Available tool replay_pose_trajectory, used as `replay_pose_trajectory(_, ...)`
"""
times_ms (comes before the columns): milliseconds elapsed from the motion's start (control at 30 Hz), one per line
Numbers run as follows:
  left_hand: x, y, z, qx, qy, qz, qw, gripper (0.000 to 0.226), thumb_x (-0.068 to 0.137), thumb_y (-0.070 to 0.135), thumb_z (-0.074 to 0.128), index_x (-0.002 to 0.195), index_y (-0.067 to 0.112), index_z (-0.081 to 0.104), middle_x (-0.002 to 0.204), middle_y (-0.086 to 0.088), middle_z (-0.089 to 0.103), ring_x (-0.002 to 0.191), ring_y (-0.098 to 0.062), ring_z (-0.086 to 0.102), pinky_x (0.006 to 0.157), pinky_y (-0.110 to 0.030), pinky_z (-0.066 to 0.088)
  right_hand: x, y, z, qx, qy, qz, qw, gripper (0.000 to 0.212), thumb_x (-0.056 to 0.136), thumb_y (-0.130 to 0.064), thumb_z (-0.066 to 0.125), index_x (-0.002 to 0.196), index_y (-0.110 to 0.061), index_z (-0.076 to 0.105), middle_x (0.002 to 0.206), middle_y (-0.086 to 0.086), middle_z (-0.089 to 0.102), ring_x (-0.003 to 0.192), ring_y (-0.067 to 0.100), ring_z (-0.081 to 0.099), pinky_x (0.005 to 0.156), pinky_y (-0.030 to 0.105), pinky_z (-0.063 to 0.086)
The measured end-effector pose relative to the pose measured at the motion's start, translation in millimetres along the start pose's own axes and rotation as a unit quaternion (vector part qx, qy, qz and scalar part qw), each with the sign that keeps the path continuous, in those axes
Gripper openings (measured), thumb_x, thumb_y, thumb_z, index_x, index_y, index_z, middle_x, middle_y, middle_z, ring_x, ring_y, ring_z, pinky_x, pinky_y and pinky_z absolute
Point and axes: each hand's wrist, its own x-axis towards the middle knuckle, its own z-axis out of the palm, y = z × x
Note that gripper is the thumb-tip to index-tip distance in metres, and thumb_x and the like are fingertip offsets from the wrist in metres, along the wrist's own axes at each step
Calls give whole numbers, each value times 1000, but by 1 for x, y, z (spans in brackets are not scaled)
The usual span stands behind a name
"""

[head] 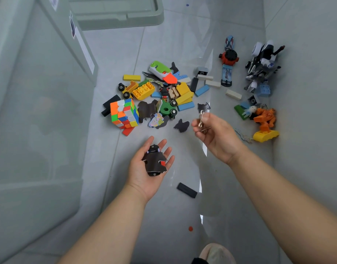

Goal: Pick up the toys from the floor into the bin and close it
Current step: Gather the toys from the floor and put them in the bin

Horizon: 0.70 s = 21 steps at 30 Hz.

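in the head view the left hand [150,164] lay palm up over the floor [163,216], fingers almost straight, and on the palm rested a dark puzzle piece [154,161] over a small black toy [154,148]. the right hand [216,135] was a little higher and to the right, its fingers curled, and it pinched some metal rings [202,120] between thumb and fingers. the bin [40,121], pale and half transparent, stood at the left, open, and its lid [116,16] lay on the floor behind it. the other toys were in a pile in front of the hands: a colour cube [124,115], a yellow brick [143,90], flat wooden blocks. a black block [186,189] lay alone between the arms. an orange figure [264,119] and a grey robot toy [263,65] were at the right.
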Motion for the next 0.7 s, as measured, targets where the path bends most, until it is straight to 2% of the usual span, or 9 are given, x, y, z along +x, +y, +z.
replay_pose_trajectory(133, -2, 0, 2, 4, -1, -7, 1000, 20, 92, 26, 54, 92, 16, 71, 110, -10, 70, 107, -29, 62, 91, -42, 50, 16, -8, 8, 35, -14, 17, 999, 15, 90, -18, 46, 76, -15, 49, 72, 1, 57, 59, 11, 56, 53, 19, 49)
replay_pose_trajectory(267, -1, -1, 3, 6, -2, -8, 1000, 21, 92, 26, 53, 101, 17, 69, 110, -10, 70, 106, -29, 62, 89, -42, 50, 38, 13, 4, -219, 106, 47, 969, 22, 90, -23, 59, 75, -17, 44, 64, -1, 42, 53, 13, 37, 45, 22, 37)
replay_pose_trajectory(333, 0, -1, 3, 6, -1, -5, 1000, 23, 92, 26, 52, 108, 17, 67, 110, -11, 70, 106, -29, 62, 91, -42, 49, 45, 23, 3, -419, 131, 16, 898, 29, 84, -36, 65, 91, -18, 44, 71, -1, 46, 59, 14, 41, 50, 25, 37)
replay_pose_trajectory(433, 1, -2, 3, 1, 1, -4, 1000, 27, 92, 25, 53, 115, 17, 65, 112, -11, 69, 107, -29, 62, 93, -43, 48, 48, 37, 5, -652, 78, -32, 754, 49, 85, -47, 59, 116, -15, 38, 85, 0, 51, 72, 20, 49, 57, 29, 37)
replay_pose_trajectory(500, 3, -2, 2, -1, 7, -8, 1000, 26, 92, 24, 53, 114, 17, 65, 110, -10, 69, 106, -28, 62, 92, -42, 48, 49, 44, 7, -761, 50, -56, 644, 42, 94, -44, 43, 117, -10, 36, 92, 9, 59, 74, 27, 53, 59, 33, 39)
replay_pose_trajectory(567, 4, -3, 3, -2, 11, -11, 1000, 22, 92, 24, 53, 108, 17, 67, 109, -10, 69, 105, -28, 62, 88, -41, 50, 52, 46, 5, -795, 34, -77, 600, 34, 98, -38, 34, 111, -7, 39, 91, 12, 62, 74, 32, 57, 59, 37, 43)
replay_pose_trajectory(600, 5, -3, 3, -1, 11, -12, 1000, 20, 91, 24, 53, 104, 17, 67, 108, -10, 69, 105, -28, 62, 87, -40, 50, 55, 43, 1, -774, 40, -80, 627, 30, 98, -34, 34, 106, -6, 42, 88, 11, 62, 74, 32, 56, 61, 36, 43)
replay_pose_trajectory(633, 5, -3, 4, -1, 10, -13, 1000, 19, 91, 24, 54, 101, 17, 68, 107, -10, 69, 105, -28, 62, 86, -40, 50, 56, 39, -2, -721, 64, -79, 686, 25, 97, -28, 36, 98, -7, 47, 86, 9, 60, 75, 30, 54, 64, 36, 44)
replay_pose_trajectory(700, 5, -3, 6, -1, 8, -11, 1000, 19, 91, 24, 54, 100, 16, 68, 106, -10, 70, 104, -28, 62, 88, -41, 50, 58, 24, -11, -506, 158, -67, 845, 24, 94, -17, 35, 76, -10, 50, 76, 6, 59, 66, 22, 51, 60, 32, 42)
